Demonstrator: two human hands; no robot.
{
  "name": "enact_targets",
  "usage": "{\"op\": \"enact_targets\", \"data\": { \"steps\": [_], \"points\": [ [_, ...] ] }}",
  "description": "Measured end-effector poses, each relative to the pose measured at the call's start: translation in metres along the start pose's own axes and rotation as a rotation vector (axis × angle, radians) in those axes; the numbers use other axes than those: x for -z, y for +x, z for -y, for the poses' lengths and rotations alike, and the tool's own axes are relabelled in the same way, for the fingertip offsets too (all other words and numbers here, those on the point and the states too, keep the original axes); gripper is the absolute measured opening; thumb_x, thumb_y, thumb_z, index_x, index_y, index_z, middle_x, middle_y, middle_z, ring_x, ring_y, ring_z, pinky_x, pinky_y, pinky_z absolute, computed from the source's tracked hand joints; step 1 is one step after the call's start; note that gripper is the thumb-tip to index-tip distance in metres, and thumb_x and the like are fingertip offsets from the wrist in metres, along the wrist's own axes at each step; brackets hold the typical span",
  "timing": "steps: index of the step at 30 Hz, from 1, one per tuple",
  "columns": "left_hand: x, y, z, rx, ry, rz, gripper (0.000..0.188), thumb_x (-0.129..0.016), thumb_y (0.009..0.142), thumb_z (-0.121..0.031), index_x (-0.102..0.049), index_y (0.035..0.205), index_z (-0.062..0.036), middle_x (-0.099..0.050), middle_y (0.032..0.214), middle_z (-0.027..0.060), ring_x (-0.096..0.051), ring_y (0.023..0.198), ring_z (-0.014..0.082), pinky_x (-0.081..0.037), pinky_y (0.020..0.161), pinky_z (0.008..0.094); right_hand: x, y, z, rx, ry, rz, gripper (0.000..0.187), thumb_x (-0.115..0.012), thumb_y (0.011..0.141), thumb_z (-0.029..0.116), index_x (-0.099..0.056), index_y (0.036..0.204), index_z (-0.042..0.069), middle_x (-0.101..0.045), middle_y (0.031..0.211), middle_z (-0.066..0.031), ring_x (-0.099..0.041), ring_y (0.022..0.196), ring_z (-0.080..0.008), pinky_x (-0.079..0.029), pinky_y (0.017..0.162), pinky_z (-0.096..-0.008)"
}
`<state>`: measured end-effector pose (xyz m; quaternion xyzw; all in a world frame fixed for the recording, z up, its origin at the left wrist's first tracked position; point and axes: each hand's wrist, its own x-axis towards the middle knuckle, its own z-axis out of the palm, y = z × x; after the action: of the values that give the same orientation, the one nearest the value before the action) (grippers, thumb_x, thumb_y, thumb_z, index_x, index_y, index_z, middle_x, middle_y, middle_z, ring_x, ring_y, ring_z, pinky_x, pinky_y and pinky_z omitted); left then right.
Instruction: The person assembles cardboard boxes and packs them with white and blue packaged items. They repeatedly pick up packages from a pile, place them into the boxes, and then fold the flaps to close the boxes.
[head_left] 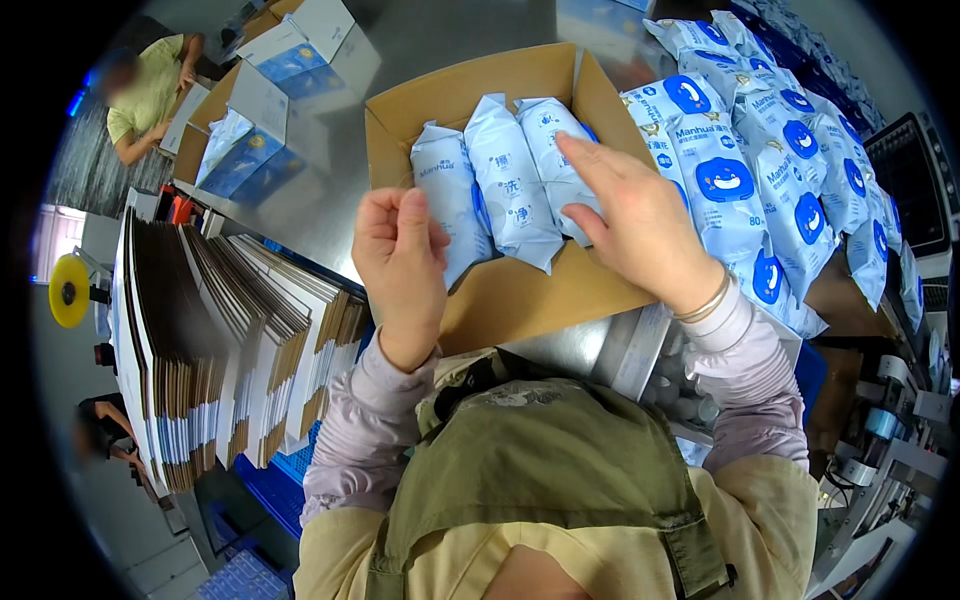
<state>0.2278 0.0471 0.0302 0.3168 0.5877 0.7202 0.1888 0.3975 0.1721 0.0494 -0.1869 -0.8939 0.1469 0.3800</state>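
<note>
An open brown cardboard box [535, 305] stands before me on the metal table. Three soft packs of wipes, white and pale blue, sit side by side in it: a left pack [447, 195], a middle pack [510, 190] and a right pack [548, 145]. My right hand [640, 215] is over the right pack with fingers stretched and thumb apart, holding nothing; whether it touches the pack I cannot tell. At the box's left edge, beside the left pack, my left hand [400, 265] has its fingers curled in and its thumb up, with nothing visible in it.
Wipes packs [725, 180] are heaped to the right. At left stands a row of flattened cartons [230, 340]. Open white-and-blue boxes [255, 115] are on the metal table [410, 35] at the back left. A person [150, 90] works beyond them. Machinery [880, 420] is at lower right.
</note>
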Motion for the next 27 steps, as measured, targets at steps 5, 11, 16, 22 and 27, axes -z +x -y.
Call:
{"op": "enact_targets", "data": {
  "steps": [5, 11, 16, 22, 27],
  "points": [
    [0.023, -0.043, -0.019, 0.184, -0.141, 0.07, 0.009, -0.056, 0.094, -0.01, -0.05, 0.09, -0.004, -0.054, 0.064, 0.0018, -0.045, 0.047, 0.0056, -0.034, 0.043, 0.0177, 0.044, -0.045, -0.007, -0.172, 0.018, 0.367, 0.049, -0.075, 0.069, 0.012, -0.059, 0.114, 0.003, -0.059, 0.113, -0.0143, -0.058, 0.1, -0.0327, -0.049, 0.082, -0.0377],
    [0.022, -0.077, -0.02, 0.161, -0.113, 0.219, 0.014, -0.057, 0.094, -0.014, -0.046, 0.09, -0.0051, -0.049, 0.061, -0.0002, -0.04, 0.043, 0.0056, -0.03, 0.038, 0.0189, 0.034, -0.101, -0.001, -0.157, -0.165, 0.616, 0.08, -0.079, 0.065, 0.02, -0.043, 0.136, 0.01, -0.041, 0.139, -0.0139, -0.038, 0.128, -0.0391, -0.03, 0.106, -0.0507],
    [0.014, -0.082, -0.02, 0.206, -0.103, 0.284, 0.013, -0.056, 0.093, -0.013, -0.047, 0.09, -0.0049, -0.051, 0.062, -0.0003, -0.041, 0.043, 0.005, -0.03, 0.038, 0.0189, 0.028, -0.125, -0.006, 0.054, -0.257, 0.329, 0.035, -0.06, 0.073, 0.007, -0.063, 0.108, 0.008, -0.06, 0.113, -0.009, -0.056, 0.11, -0.0265, -0.045, 0.095, -0.0427],
    [-0.043, -0.093, -0.016, 0.266, -0.142, 0.534, 0.006, -0.055, 0.09, -0.004, -0.052, 0.095, -0.0043, -0.057, 0.07, 0.0004, -0.048, 0.052, 0.0039, -0.037, 0.044, 0.0176, 0.099, -0.142, -0.002, -0.085, -0.175, 0.209, 0.03, -0.063, 0.066, -0.003, -0.067, 0.095, 0.004, -0.067, 0.09, -0.011, -0.065, 0.077, -0.0269, -0.053, 0.065, -0.0346],
    [-0.154, -0.13, 0.025, -0.535, 0.134, 0.901, 0.029, -0.073, 0.076, -0.035, -0.062, 0.077, -0.008, -0.062, 0.078, 0.0064, -0.059, 0.06, 0.0237, -0.044, 0.053, 0.032, 0.171, -0.171, 0.001, -0.927, -0.349, 0.544, 0.032, -0.069, 0.069, 0.0, -0.069, 0.1, 0.002, -0.068, 0.091, -0.017, -0.066, 0.076, -0.0305, -0.051, 0.069, -0.0325]
  ]
}}
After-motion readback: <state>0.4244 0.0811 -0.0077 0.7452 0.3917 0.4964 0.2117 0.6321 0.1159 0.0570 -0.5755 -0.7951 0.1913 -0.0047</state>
